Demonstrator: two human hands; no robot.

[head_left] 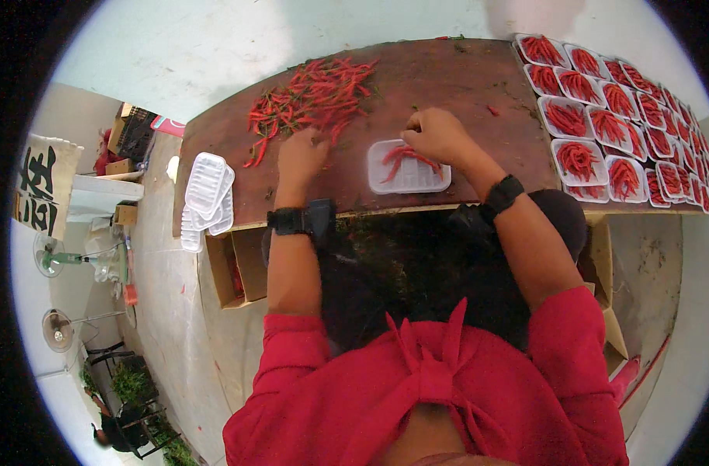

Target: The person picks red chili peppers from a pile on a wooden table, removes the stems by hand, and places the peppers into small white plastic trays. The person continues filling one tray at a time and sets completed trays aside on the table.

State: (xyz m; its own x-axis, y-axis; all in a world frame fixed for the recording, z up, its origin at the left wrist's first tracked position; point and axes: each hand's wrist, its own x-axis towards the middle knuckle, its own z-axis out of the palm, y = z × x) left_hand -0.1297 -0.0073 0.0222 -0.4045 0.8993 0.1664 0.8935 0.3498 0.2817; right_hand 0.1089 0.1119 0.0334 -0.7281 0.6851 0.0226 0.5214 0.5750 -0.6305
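A white plastic tray (409, 171) holding a few red chilies (416, 158) rests at the front of the brown tabletop (440, 78). My right hand (436, 136) is over its back edge, fingers curled and pinched; what they hold, if anything, is hidden. My left hand (304, 155) is at the lower edge of a loose pile of red chilies (315, 89), fingers curled on something I cannot make out. Empty trays (207, 186) lie stacked at the table's left corner. Both wrists wear black straps.
Many filled chili trays (576, 159) cover the table's right end. Cardboard boxes (226, 272) stand beneath the table. A pale wall borders the far edge. At left are a cloth banner (44, 182), fans (50, 256) and, lower down, plants and a seated person (121, 431).
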